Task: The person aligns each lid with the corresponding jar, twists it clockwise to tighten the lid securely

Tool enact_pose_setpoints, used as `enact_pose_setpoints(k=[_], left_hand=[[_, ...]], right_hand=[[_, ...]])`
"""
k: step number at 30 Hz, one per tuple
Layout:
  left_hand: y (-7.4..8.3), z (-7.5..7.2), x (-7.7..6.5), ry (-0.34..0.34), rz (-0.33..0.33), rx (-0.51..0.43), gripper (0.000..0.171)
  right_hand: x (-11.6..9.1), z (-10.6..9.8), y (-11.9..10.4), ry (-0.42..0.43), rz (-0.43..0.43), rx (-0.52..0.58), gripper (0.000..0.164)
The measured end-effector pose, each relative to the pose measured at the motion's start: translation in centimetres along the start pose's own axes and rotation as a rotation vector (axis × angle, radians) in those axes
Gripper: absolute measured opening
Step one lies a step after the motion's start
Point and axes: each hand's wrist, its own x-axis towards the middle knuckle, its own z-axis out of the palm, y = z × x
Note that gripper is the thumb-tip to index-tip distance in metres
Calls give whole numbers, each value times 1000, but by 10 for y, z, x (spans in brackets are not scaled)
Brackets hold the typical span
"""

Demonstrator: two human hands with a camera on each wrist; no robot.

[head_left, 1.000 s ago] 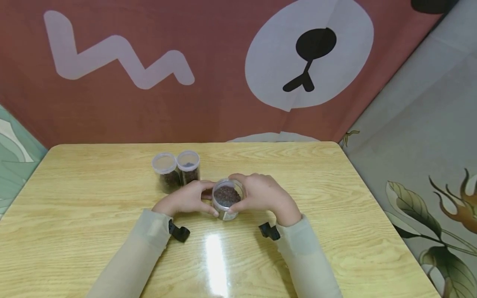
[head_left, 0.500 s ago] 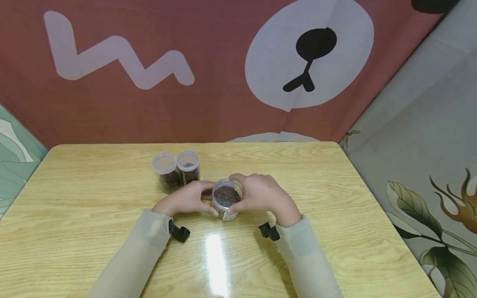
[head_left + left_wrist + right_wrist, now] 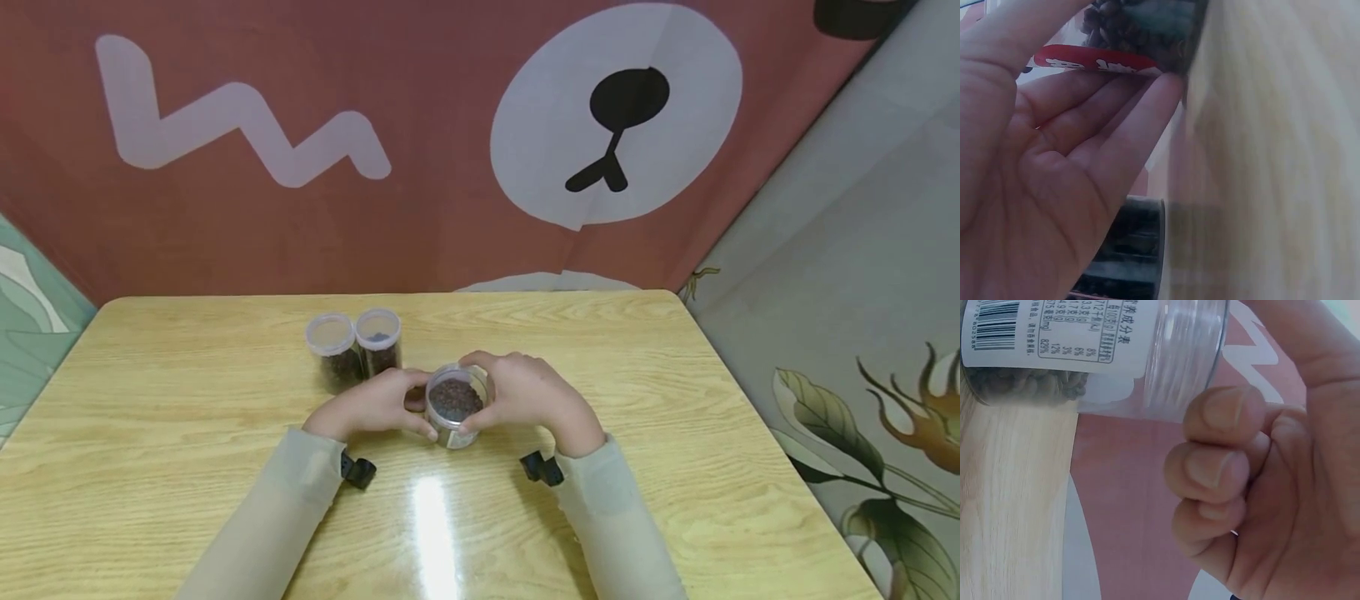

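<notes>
A clear round jar point(image 3: 455, 402), partly filled with small dark brown pieces, stands upright on the table between both hands. Its rim looks transparent; whether a clear lid covers it I cannot tell. My left hand point(image 3: 375, 406) holds the jar low on its left side, thumb in front and fingers behind. In the left wrist view, a red label strip point(image 3: 1094, 59) shows by the fingers. My right hand point(image 3: 528, 393) grips the rim from the right between thumb and forefinger. The right wrist view shows the white printed label point(image 3: 1066, 328) and the other fingers curled below the rim.
Two jars with whitish lids, one left point(image 3: 333, 354) and one right point(image 3: 379, 342), stand side by side behind my left hand, dark contents inside. The wooden table point(image 3: 187, 392) meets a reddish printed cloth point(image 3: 435, 225) at its far edge.
The head view has tilted slightly, so table and jars sit a little lower in it. Both hands stay at the jar with almost no visible movement.
</notes>
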Motion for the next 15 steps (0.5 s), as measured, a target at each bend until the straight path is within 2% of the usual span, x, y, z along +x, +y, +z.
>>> enact_pose_setpoints(k=[15], left_hand=[[11,-1,0,12,-19,203,54]], right_hand=[[1,-2,21,-65,-28,168,75]])
